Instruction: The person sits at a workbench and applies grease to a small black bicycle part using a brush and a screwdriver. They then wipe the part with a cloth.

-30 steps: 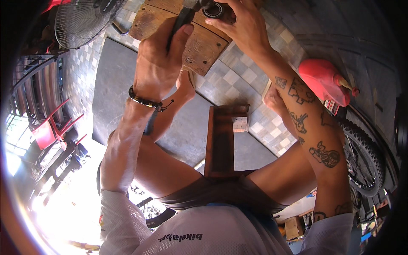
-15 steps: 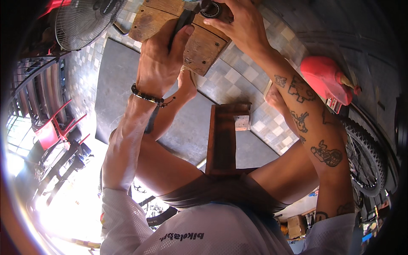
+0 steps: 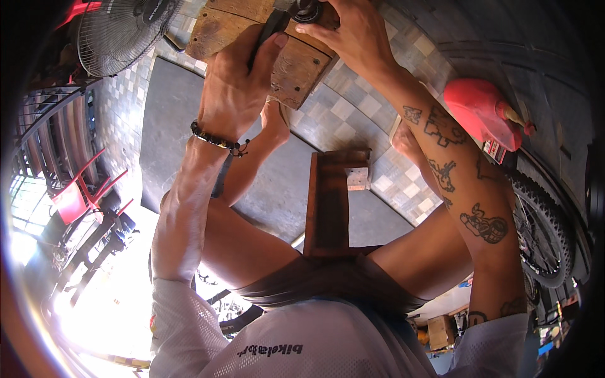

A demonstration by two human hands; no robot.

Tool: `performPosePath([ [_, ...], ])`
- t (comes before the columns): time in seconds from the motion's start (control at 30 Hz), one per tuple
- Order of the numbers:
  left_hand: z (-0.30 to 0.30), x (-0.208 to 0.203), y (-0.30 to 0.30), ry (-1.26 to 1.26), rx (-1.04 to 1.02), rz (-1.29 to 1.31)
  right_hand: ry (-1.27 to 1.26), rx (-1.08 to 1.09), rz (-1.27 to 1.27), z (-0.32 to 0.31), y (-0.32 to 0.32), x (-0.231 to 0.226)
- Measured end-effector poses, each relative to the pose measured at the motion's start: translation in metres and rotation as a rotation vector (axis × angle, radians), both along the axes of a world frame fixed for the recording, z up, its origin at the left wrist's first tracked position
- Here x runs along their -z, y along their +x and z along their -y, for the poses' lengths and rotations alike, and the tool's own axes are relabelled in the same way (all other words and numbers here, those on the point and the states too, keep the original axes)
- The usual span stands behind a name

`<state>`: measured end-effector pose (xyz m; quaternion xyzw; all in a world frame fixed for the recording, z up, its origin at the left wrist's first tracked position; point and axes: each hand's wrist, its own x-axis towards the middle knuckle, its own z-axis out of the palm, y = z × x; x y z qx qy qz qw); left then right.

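Observation:
My left hand (image 3: 233, 85) is closed round the black handle of a tool (image 3: 272, 34). The tool's head is partly cut off at the top of the picture, so its kind is unclear. My right hand (image 3: 359, 38) grips a dark cylindrical part (image 3: 307, 12) with a ringed round end, its thumb and fingers on either side. The part is right beside the end of the tool, and I cannot tell whether they touch. Both hands are over a worn wooden board surface (image 3: 302, 69) with bolt heads in it.
A fan (image 3: 126, 34) stands at the far left, and a red plastic chair (image 3: 79, 198) lower down. A red jug (image 3: 482, 113) and a bicycle wheel (image 3: 545, 233) are on the right. Between my legs is a brown open metal frame (image 3: 328, 208) over a dark mat (image 3: 173, 138).
The whole view has shifted slightly, with the board, hands and floor things a little higher in the picture. Both hands keep their holds on the tool and the cylindrical part.

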<state>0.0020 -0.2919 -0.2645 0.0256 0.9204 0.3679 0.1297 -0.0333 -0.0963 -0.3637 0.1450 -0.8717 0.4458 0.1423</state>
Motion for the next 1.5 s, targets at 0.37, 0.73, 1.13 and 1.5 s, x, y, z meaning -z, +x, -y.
performPosePath([
  [0.37,0.012,0.000,0.009,0.106,-0.097,0.098,-0.031,-0.010,0.032,0.001,0.000,0.001],
  [0.73,0.015,0.006,0.013,0.148,-0.051,0.006,-0.044,-0.007,0.007,0.001,0.001,0.001],
  [1.13,0.009,0.004,0.009,0.128,-0.075,0.067,-0.047,0.007,0.045,0.002,0.001,0.001],
  [1.5,0.007,0.003,-0.002,0.004,-0.067,0.034,-0.020,0.010,0.068,0.001,0.001,-0.001],
])
